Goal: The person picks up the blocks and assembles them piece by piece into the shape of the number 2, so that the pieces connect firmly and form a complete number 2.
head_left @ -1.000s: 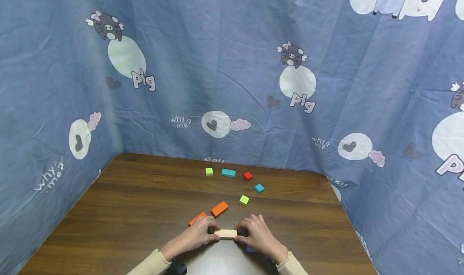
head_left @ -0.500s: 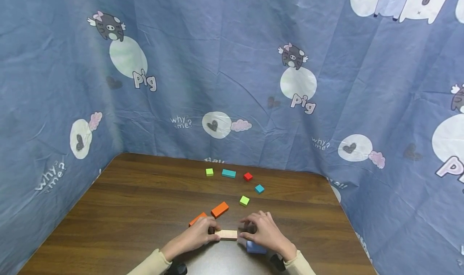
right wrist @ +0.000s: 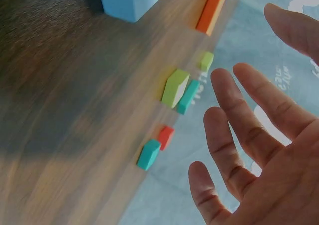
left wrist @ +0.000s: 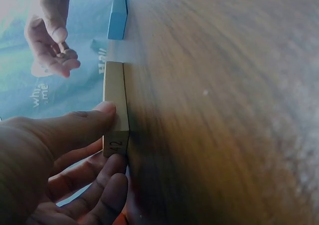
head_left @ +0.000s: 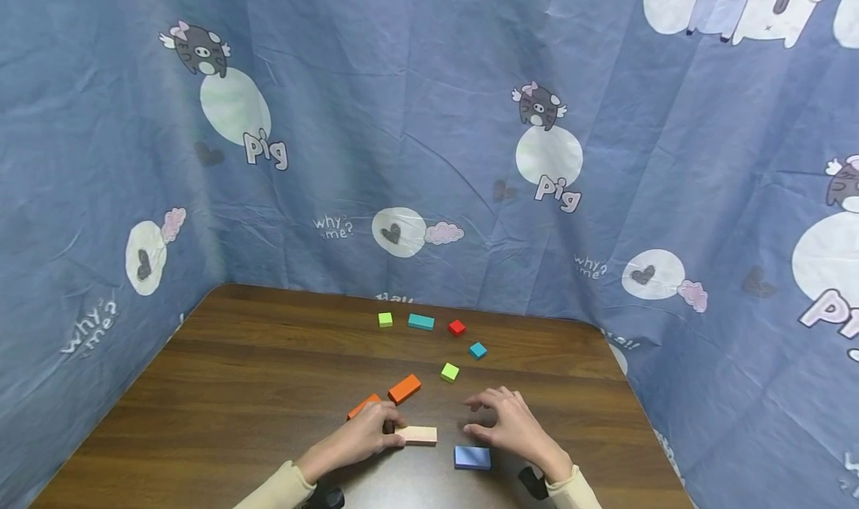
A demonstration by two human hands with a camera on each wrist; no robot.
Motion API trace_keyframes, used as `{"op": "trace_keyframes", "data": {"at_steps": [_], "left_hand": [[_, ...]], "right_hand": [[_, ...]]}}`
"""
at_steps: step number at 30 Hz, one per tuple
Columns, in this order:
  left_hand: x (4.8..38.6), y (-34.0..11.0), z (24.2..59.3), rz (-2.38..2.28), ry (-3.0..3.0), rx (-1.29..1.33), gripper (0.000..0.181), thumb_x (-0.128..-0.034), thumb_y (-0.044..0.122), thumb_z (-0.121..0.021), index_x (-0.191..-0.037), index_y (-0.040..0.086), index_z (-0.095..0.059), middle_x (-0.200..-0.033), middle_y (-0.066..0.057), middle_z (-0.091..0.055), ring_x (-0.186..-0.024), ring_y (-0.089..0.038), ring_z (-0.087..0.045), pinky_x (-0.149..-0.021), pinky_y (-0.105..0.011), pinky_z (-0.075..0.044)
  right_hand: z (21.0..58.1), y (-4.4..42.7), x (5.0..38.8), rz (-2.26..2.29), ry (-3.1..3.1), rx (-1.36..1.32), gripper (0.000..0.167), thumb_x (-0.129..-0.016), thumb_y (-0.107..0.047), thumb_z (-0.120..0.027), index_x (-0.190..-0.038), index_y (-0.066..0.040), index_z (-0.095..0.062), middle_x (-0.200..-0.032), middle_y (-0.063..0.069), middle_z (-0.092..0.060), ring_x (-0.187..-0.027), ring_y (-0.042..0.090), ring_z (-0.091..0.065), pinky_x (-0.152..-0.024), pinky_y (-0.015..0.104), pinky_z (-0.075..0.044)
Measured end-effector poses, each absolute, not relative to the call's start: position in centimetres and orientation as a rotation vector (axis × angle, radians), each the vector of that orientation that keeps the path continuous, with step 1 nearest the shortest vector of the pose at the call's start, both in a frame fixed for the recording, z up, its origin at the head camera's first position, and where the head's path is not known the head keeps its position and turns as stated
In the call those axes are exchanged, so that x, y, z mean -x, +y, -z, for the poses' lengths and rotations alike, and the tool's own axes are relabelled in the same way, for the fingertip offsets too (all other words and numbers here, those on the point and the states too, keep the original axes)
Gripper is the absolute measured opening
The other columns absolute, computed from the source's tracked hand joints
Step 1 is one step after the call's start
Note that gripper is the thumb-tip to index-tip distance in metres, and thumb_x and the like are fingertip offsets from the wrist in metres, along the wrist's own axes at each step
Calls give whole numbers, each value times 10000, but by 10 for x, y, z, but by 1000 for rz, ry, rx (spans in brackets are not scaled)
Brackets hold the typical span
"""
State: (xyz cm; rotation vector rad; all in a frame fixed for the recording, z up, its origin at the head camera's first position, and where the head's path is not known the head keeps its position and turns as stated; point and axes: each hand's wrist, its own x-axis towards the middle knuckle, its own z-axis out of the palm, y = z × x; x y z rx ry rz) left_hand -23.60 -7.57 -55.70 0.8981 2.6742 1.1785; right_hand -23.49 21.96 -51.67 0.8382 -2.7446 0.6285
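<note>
My left hand (head_left: 365,434) pinches the near end of a plain wooden block (head_left: 420,436) between thumb and fingers. In the left wrist view that wooden block (left wrist: 114,93) lies on the table, with a dark marking like "42" on its end. My right hand (head_left: 513,425) is raised above the table, fingers spread and holding nothing, as the right hand (right wrist: 269,140) in the right wrist view confirms. Below it and nearer to me is a blue block (head_left: 473,457), apart from the wooden one. An orange block (head_left: 365,405) lies just behind my left hand, partly hidden by it.
A second orange block (head_left: 405,389) lies beyond the wooden one. Farther back on the brown table (head_left: 268,352) are a green block (head_left: 450,372), a small blue block (head_left: 478,350), a red block (head_left: 457,328), a teal block (head_left: 420,322) and another green block (head_left: 385,320). A patterned curtain (head_left: 403,159) surrounds the table.
My right hand has let go of the wooden block's right end, then moved right and up, uncovering the blue block. The left hand keeps its pinch in place.
</note>
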Motion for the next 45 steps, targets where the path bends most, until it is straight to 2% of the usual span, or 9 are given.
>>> {"op": "trace_keyframes", "data": {"at_steps": [10, 17, 22, 33, 38, 45], "left_hand": [[237, -75, 555, -1175, 2695, -923, 166, -789, 150, -783, -916, 63, -722, -777, 73, -585, -668, -7, -494, -586, -173, -404], [237, -75, 557, -1171, 2683, -908, 170, -790, 171, -783, -917, 76, -724, -780, 80, -574, -681, -12, -488, -587, -175, -404], [237, -76, 558, -1175, 2682, -911, 164, -790, 179, -783, -907, 82, -724, -773, 86, -569, -679, 1, -481, -585, -168, -403], [237, -75, 557, -1206, 2655, -898, 172, -789, 161, -783, -917, 68, -715, -785, 63, -584, -672, 23, -478, -583, -172, -415], [236, -76, 556, -1207, 2651, -899, 167, -789, 153, -782, -914, 66, -714, -784, 62, -584, -668, 22, -478, -582, -172, -414], [236, -76, 555, -1215, 2637, -882, 171, -792, 153, -780, -922, 61, -716, -780, 60, -577, -657, 35, -461, -570, -174, -412]], "right_hand": [[518, 233, 230, -687, -2872, -895, 367, -770, -430, -773, -1046, -200, -698, -957, -118, -668, -917, 111, -587, -768, 317, -391], [525, 235, 226, -638, -2933, -1052, 428, -754, -489, -767, -1044, -182, -698, -970, -88, -676, -921, 75, -561, -747, 290, -405], [529, 234, 225, -649, -2965, -1067, 426, -747, -491, -773, -1042, -194, -700, -965, -103, -671, -905, 43, -539, -743, 278, -395], [532, 230, 222, -734, -2968, -1097, 306, -742, -356, -808, -966, -184, -691, -927, -114, -648, -859, 17, -530, -744, 258, -398], [533, 229, 221, -711, -2997, -1062, 282, -744, -345, -807, -960, -210, -686, -916, -159, -626, -842, -21, -490, -754, 270, -369], [533, 229, 221, -680, -2977, -1052, 285, -742, -319, -807, -970, -191, -691, -900, -143, -635, -812, -7, -498, -729, 251, -351]]}}
